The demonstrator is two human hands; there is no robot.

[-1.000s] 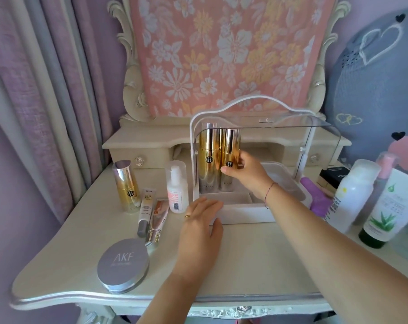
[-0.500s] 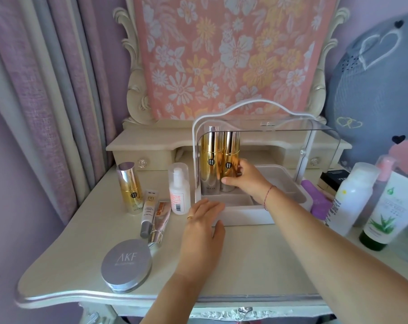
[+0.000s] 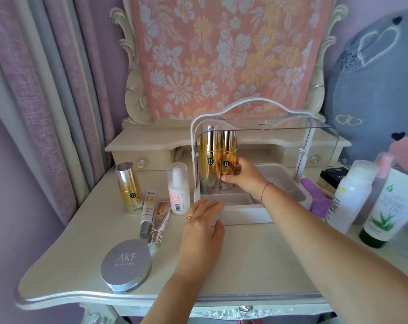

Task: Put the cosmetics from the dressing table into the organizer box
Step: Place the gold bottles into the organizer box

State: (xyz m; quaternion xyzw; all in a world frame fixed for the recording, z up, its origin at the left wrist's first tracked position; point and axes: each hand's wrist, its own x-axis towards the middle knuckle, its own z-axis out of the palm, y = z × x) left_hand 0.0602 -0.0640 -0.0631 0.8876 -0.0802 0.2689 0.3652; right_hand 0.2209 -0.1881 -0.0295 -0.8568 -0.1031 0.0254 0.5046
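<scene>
The white organizer box [image 3: 245,212] with a clear raised lid stands mid-table. Two tall gold bottles stand in its back left corner. My right hand [image 3: 242,177] grips the right gold bottle [image 3: 228,157] there; the left gold bottle [image 3: 210,160] stands beside it. My left hand [image 3: 202,226] rests flat, fingers spread, against the box's front left corner. Left of the box are a short gold bottle [image 3: 128,188], a white pump bottle [image 3: 178,188], a BB tube [image 3: 147,212], a copper tube [image 3: 159,220] and a round AKF compact [image 3: 126,264].
To the right of the box stand a purple item [image 3: 318,198], a black box [image 3: 332,176], a white bottle [image 3: 352,195], a pink-capped bottle [image 3: 384,166] and an aloe tube [image 3: 387,209]. A floral cloth covers the mirror behind. Curtains hang at the left.
The right hand has lowered the gold bottle until it stands beside the other in the box. The left hand has stayed at the box's front corner.
</scene>
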